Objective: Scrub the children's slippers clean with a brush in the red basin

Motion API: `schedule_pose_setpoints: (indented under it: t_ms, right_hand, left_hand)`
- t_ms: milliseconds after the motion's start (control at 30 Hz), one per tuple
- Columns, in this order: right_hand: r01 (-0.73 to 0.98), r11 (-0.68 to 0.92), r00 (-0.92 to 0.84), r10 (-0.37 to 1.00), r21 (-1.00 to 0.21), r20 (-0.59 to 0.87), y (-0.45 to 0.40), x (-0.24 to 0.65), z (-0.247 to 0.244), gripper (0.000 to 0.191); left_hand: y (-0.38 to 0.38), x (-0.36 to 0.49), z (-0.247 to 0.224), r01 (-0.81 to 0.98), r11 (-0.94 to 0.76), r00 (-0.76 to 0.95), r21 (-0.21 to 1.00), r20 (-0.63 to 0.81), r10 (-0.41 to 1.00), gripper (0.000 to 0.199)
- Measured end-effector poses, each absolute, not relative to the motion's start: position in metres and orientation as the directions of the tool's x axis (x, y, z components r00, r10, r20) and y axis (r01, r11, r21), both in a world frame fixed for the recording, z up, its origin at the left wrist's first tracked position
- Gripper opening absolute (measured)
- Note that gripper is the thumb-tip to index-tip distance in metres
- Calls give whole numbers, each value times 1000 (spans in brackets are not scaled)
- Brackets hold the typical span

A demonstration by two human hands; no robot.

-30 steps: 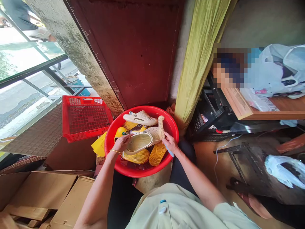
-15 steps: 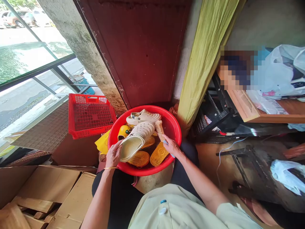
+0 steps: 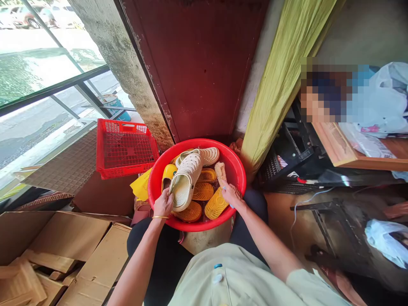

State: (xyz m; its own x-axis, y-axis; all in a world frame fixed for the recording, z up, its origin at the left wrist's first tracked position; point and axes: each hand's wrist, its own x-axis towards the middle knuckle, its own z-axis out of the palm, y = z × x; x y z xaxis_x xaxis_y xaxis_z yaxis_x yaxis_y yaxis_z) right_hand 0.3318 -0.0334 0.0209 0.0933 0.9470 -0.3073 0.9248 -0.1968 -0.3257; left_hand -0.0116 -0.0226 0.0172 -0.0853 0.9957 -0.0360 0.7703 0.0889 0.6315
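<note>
A round red basin (image 3: 240, 170) stands between my knees, with footwear and some water in it. My left hand (image 3: 163, 204) grips a cream clog (image 3: 182, 196) by its heel end, its opening tilted up toward me. Behind it lies a second cream clog (image 3: 210, 155). My right hand (image 3: 232, 194) is closed around the handle of a scrub brush (image 3: 220, 171), whose pale bristles face up and stand apart from the clog. Yellow sandals with ridged soles, such as the one nearest my right hand (image 3: 216, 205), lie in the basin. A yellow clog (image 3: 168, 174) is partly hidden behind my held one.
A red plastic crate (image 3: 127, 146) stands left of the basin, cardboard boxes (image 3: 92, 255) at the lower left. A maroon door (image 3: 197, 68) rises behind, beside a yellow-green curtain (image 3: 280, 85). At right are a wooden table (image 3: 347, 157) with plastic bags and a dark metal frame (image 3: 331, 221).
My left hand has turned the cream clog more upright, its opening now facing up. The brush has come away from the clog toward the right. The whole view has shifted slightly.
</note>
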Motion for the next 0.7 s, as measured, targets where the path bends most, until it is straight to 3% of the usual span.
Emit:
schedule_pose_setpoints:
  t_ms: [233, 300, 400, 500, 600, 700]
  right_hand:
    - [934, -187, 84, 943, -304, -322, -32, 331, 24, 63]
    - [919, -158, 64, 964, -361, -258, -34, 332, 25, 65]
    - [878, -5, -40, 996, -479, -85, -47, 323, 25, 65]
    - [822, 190, -209, 978, -538, 26, -64, 300, 27, 62]
    - [844, 256, -301, 953, -471, -23, -58, 278, 39, 58]
    - [935, 166, -206, 973, -312, -100, -20, 272, 66, 59]
  left_hand:
    - [-33, -6, 15, 846, 5, -16, 533, 16, 1000, 37]
    - [-39, 1, 18, 842, -28, -49, 539, 128, 991, 37]
    - [-46, 23, 24, 773, -142, -84, 618, 322, 943, 31]
    - [-42, 50, 28, 603, -232, 30, 763, 270, 963, 33]
    - [-31, 67, 27, 457, -245, 162, 855, 190, 968, 36]
    - [-24, 68, 22, 447, -230, 206, 864, 151, 967, 29]
